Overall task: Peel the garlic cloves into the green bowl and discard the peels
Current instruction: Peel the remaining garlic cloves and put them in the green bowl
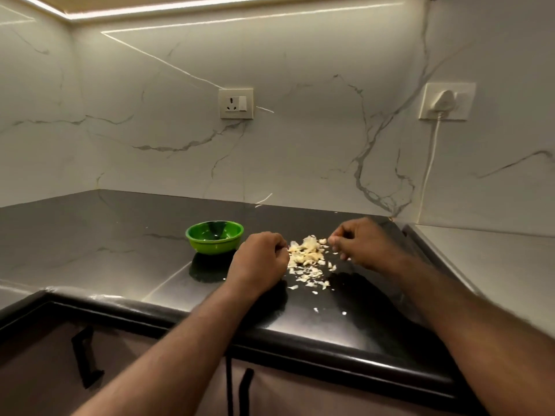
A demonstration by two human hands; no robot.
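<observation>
Two hands, left hand (258,259) and right hand (363,244), flank peel pile (306,253); bowl (214,246) adjacent. Fingers curled; grip contents cannot be told. Best: sweep peels inward, clear of bowl.

Dark tabletop (90,250). Pile of garlic peels (309,256) lies between both hands. Left hand (258,259), fingers curled, touches the pile's left edge. Right hand (363,244), fingers curled, is at its right edge. Whether either hand holds anything is unclear. Green bowl (214,237) stands just left of the left hand.

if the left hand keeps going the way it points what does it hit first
Most likely the peel pile, lying just right of the left hand, close to its curled fingers. Depth is hard to judge from one view.
</observation>
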